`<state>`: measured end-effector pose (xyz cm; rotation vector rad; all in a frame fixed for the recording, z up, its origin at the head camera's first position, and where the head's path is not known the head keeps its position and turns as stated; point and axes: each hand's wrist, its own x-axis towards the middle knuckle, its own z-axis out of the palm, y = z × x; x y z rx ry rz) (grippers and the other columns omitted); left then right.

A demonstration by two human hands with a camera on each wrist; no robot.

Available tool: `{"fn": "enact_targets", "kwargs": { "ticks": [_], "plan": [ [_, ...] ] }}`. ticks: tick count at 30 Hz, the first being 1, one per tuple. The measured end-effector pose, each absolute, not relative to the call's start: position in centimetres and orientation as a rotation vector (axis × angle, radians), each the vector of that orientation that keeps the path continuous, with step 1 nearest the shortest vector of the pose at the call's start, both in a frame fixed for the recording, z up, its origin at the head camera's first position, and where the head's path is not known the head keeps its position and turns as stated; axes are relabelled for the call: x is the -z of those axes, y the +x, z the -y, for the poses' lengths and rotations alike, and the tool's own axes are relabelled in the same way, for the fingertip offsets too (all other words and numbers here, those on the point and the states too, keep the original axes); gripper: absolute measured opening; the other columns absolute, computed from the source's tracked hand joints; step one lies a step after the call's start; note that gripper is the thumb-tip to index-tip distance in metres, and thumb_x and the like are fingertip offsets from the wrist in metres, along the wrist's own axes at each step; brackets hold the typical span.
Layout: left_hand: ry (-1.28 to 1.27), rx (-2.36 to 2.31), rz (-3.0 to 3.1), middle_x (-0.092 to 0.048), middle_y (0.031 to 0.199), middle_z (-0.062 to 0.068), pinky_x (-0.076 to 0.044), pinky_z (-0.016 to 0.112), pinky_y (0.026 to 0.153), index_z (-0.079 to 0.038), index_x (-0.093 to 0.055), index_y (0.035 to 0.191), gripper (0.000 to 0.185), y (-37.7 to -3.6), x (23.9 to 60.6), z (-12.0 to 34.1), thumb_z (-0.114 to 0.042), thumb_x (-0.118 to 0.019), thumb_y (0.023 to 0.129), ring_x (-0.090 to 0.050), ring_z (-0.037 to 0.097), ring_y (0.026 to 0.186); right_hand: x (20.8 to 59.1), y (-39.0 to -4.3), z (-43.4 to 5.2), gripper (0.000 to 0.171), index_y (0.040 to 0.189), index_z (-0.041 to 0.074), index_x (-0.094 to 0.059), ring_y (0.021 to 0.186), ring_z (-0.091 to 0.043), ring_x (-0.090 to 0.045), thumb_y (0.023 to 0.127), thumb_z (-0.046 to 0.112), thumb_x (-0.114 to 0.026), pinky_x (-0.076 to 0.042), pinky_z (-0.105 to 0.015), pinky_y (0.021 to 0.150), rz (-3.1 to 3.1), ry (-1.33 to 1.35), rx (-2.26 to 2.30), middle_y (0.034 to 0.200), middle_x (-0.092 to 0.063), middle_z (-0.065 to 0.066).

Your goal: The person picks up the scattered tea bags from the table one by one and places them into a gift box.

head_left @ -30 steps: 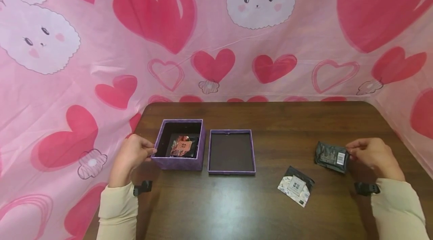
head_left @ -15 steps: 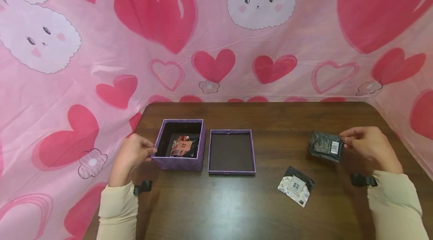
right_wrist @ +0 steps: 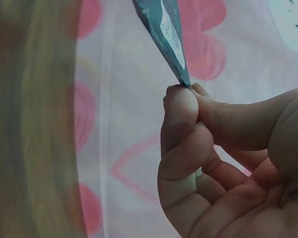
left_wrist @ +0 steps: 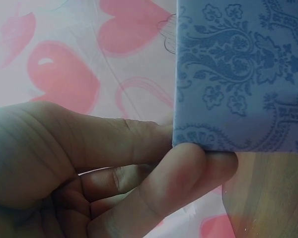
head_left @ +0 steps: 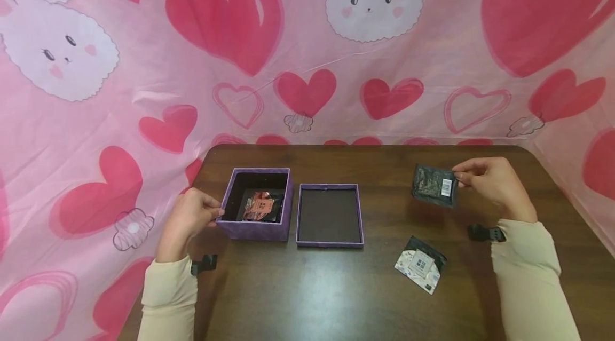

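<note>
A dark sachet with a white barcode label hangs above the table, its right edge pinched between thumb and fingers of my right hand. The right wrist view shows the sachet edge-on at the fingertips. My left hand grips the near left corner of a purple patterned box. In the left wrist view the left thumb and fingers hold the corner of the box wall. Inside the box lies a sachet with an orange-red front; whether others lie beneath it I cannot tell.
Right of the box lies its shallow purple-edged lid, dark inside face up. A black-and-white sachet rests on the brown wooden table towards the front right. A pink heart-patterned cloth stands behind the table and at its sides.
My right hand has lifted the dark sachet off the table and carried it left and away from me. My left hand keeps its hold on the box.
</note>
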<state>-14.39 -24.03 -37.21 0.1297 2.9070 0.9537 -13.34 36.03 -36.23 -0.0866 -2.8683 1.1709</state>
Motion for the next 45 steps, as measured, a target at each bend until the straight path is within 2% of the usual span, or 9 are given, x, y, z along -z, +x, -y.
{"fn": "enact_targets", "kwargs": {
  "ticks": [6, 13, 25, 30, 32, 35, 38, 42, 45],
  "plan": [
    [0.129, -0.97, -2.905, -0.072, 0.083, 0.02, -0.055, 0.03, 0.051, 0.007, -0.077, 0.089, 0.009, -14.4, 37.1, 24.1, 0.001, -0.078, 0.083, -0.07, 0.021, 0.056, 35.7, -15.1, -33.0, 0.025, 0.117, -0.014, -0.064, 0.072, -0.015, -0.064, 0.096, 0.0, -0.063, -0.058, -0.025, 0.065, 2.806, -0.083, -1.399, 0.101, -0.067, -0.022],
    [0.123, -0.958, -2.902, -0.072, 0.08, 0.016, -0.055, 0.029, 0.051, 0.005, -0.077, 0.088, 0.007, -14.4, 37.2, 24.1, 0.0, -0.079, 0.083, -0.069, 0.02, 0.056, 35.2, -17.0, -28.9, 0.023, 0.114, -0.011, -0.068, 0.077, -0.025, -0.063, 0.095, 0.002, -0.065, -0.058, -0.027, 0.066, 2.812, -0.006, -1.425, 0.104, -0.065, -0.025],
    [0.113, -0.978, -2.906, -0.072, 0.081, 0.017, -0.055, 0.03, 0.052, 0.006, -0.078, 0.09, 0.009, -14.2, 37.5, 24.2, 0.0, -0.079, 0.083, -0.07, 0.021, 0.057, 35.1, -20.5, -21.0, 0.017, 0.109, -0.007, -0.071, 0.076, -0.022, -0.067, 0.096, 0.002, -0.065, -0.057, -0.03, 0.072, 2.814, 0.124, -1.532, 0.096, -0.069, -0.018],
    [0.129, -0.966, -2.938, -0.073, 0.079, 0.015, -0.055, 0.029, 0.052, 0.004, -0.078, 0.088, 0.008, -14.3, 37.5, 24.3, -0.001, -0.079, 0.083, -0.07, 0.021, 0.057, 35.1, -21.3, -17.5, 0.015, 0.108, -0.005, -0.072, 0.075, -0.021, -0.067, 0.096, 0.002, -0.066, -0.058, -0.04, 0.077, 2.796, 0.219, -1.562, 0.094, -0.069, -0.018],
    [0.134, -0.964, -2.949, -0.073, 0.079, 0.015, -0.054, 0.029, 0.052, 0.004, -0.078, 0.087, 0.006, -14.3, 37.5, 24.3, -0.001, -0.079, 0.082, -0.07, 0.021, 0.056, 35.0, -21.6, -16.1, 0.014, 0.106, -0.005, -0.073, 0.073, -0.02, -0.068, 0.095, 0.002, -0.067, -0.058, -0.041, 0.075, 2.795, 0.26, -1.556, 0.092, -0.07, -0.017],
    [0.136, -0.958, -2.964, -0.073, 0.078, 0.014, -0.054, 0.028, 0.051, 0.003, -0.079, 0.085, 0.005, -14.3, 37.4, 24.2, -0.001, -0.078, 0.082, -0.07, 0.02, 0.055, 34.8, -22.1, -14.1, 0.013, 0.103, -0.003, -0.075, 0.069, -0.02, -0.067, 0.093, 0.002, -0.069, -0.058, -0.037, 0.067, 2.796, 0.33, -1.531, 0.086, -0.072, -0.015],
    [0.138, -0.957, -2.969, -0.073, 0.078, 0.014, -0.054, 0.029, 0.051, 0.003, -0.078, 0.084, 0.004, -14.3, 37.4, 24.2, 0.0, -0.078, 0.082, -0.071, 0.023, 0.057, 34.5, -22.5, -12.0, 0.011, 0.101, -0.002, -0.076, 0.07, -0.025, -0.067, 0.092, 0.003, -0.07, -0.054, -0.033, 0.061, 2.792, 0.367, -1.545, 0.082, -0.071, -0.015],
    [0.135, -0.96, -2.975, -0.073, 0.078, 0.015, -0.056, 0.031, 0.053, 0.004, -0.078, 0.084, 0.004, -14.2, 37.3, 24.2, 0.001, -0.078, 0.082, -0.071, 0.027, 0.058, 34.2, -22.9, -9.2, 0.011, 0.1, -0.001, -0.076, 0.078, -0.036, -0.069, 0.092, 0.002, -0.07, -0.056, -0.036, 0.064, 2.786, 0.425, -1.596, 0.083, -0.071, -0.013],
    [0.136, -0.957, -2.981, -0.073, 0.079, 0.017, -0.057, 0.033, 0.055, 0.004, -0.078, 0.085, 0.005, -14.2, 37.4, 24.2, 0.001, -0.078, 0.081, -0.071, 0.026, 0.057, 34.2, -22.9, -7.2, 0.012, 0.101, -0.002, -0.076, 0.079, -0.034, -0.069, 0.092, 0.0, -0.069, -0.058, -0.039, 0.069, 2.777, 0.476, -1.652, 0.085, -0.071, -0.013]
  ]
}}
